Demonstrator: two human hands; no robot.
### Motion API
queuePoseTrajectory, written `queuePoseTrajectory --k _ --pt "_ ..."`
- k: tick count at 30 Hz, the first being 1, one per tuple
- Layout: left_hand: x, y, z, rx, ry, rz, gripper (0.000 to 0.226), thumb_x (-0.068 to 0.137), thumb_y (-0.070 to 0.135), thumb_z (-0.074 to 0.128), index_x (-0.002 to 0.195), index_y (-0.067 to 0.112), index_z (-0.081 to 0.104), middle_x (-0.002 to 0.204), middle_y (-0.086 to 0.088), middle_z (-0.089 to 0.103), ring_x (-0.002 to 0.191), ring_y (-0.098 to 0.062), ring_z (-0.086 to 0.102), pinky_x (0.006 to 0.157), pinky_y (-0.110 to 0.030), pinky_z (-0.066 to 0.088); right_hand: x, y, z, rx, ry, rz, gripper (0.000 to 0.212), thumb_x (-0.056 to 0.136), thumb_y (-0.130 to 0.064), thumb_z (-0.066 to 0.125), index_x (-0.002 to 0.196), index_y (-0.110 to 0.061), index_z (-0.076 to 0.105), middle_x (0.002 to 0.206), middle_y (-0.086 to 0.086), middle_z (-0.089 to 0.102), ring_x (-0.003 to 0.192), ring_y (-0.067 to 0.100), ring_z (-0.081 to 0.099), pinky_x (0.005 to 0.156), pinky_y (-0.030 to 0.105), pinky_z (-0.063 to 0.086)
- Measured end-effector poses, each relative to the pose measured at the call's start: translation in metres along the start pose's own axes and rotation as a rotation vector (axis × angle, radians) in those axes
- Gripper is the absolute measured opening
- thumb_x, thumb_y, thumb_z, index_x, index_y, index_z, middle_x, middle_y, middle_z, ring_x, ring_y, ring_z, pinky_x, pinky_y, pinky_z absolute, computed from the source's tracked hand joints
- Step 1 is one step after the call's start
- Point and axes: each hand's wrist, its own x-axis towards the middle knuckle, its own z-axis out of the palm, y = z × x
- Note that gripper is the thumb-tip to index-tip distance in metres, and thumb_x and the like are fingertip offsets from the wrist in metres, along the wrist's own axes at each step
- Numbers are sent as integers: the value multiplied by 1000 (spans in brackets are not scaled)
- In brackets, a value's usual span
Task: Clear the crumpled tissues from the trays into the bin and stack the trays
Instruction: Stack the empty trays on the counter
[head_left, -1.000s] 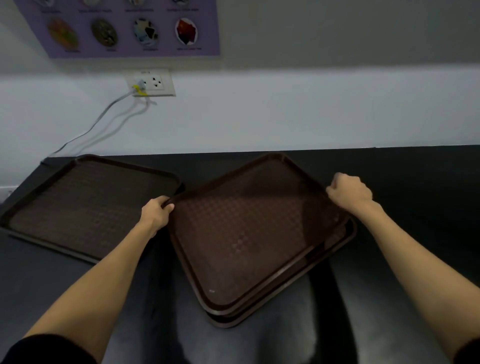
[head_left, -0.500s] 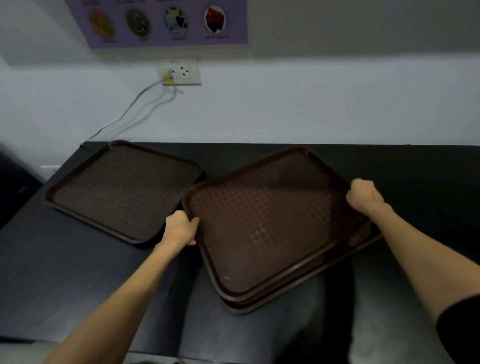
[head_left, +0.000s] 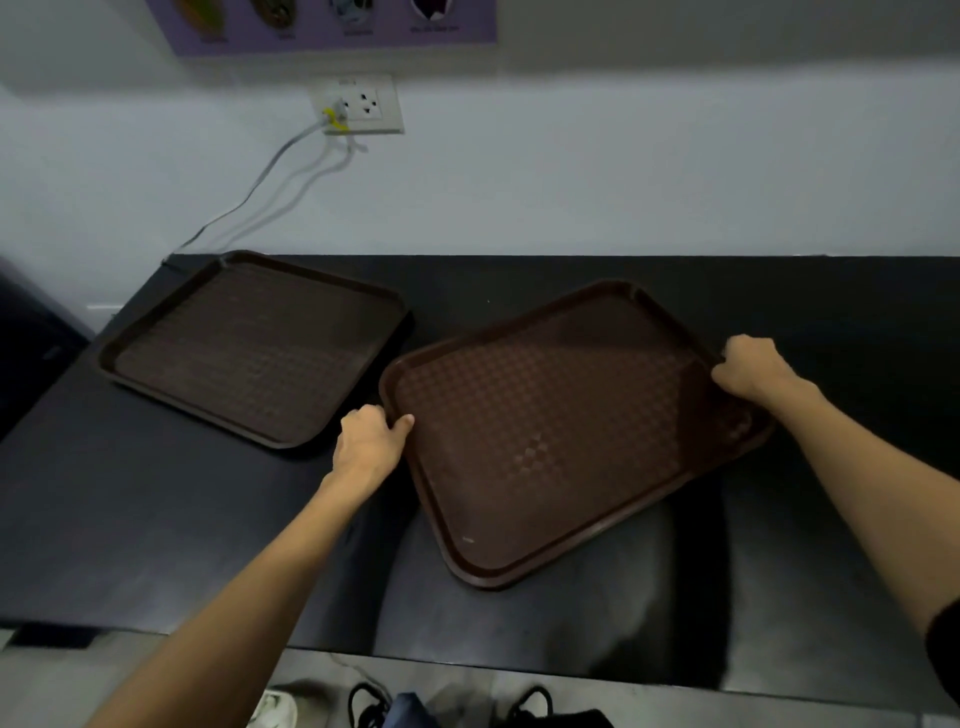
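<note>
worktop (head_left: 156, 519): dark; it carries all three trays, and I see no tissues on any of them
left hand (head_left: 370, 444): fingers (head_left: 404, 422) closed on the near-left rim of the top tray (head_left: 561, 431), thumb over the edge, the rest hidden beneath
top tray: lies skewed on a lower tray (head_left: 748, 428), whose corner peeks out at the right
right hand (head_left: 753, 366): fingers (head_left: 727, 371) wrapped round the far-right rim of the same tray
step, my reading: seating the top tray square on the one beneath
method: turn with both hands together until the rims match all round, lower flat, keep fingertips out from between the rims, release only once nested
third tray (head_left: 254, 348): flat, alone, further back on the left, near the pair; probably next onto the stack
bin: not in view
wall socket (head_left: 363, 106): behind, cable plugged in
</note>
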Motion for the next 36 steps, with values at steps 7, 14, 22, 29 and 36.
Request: queuePoseTrajectory --k 7,14,22,29,36 --pt "-11 -1 4 -276 -215 -99 28 92 29 58 109 7 52 112 -9 58 90 -21 62 63 -30 57 -3 11 1 152 -102 127 16 93 -17 52 93 -1 55 91 17 57 83 30 57 70 38 45" --pt "-20 -3 -15 -393 -55 21 10 96 21 53 90 14 49 97 -6 60 82 -17 58 65 -28 48 -18 21 -18 430 -195 91 13 82 -14 59 84 -2 62 99 23 64 89 35 60 74 40 46" --pt "3 18 -104 -374 220 169 13 94 26 57 88 15 52 78 5 55 72 -12 52 58 -27 38 -47 -51 -38 816 -389 54 40 74 -29 64 108 -8 64 107 21 68 98 36 63 89 41 47" --pt "82 -20 -188 -600 -36 30 74 81 48 67 136 4 46 116 -9 66 97 -25 67 89 -40 55 -63 -147 -4 1048 -303 40 42 85 -34 67 111 -2 62 104 18 68 89 31 67 71 38 52" --pt "122 -124 -236 -703 -325 -169 68 76 41 76 132 12 51 111 -9 69 95 -26 68 78 -43 58 -79 -249 34 1095 -166 -14 45 86 -30 68 117 1 58 97 15 67 86 30 65 70 36 52"
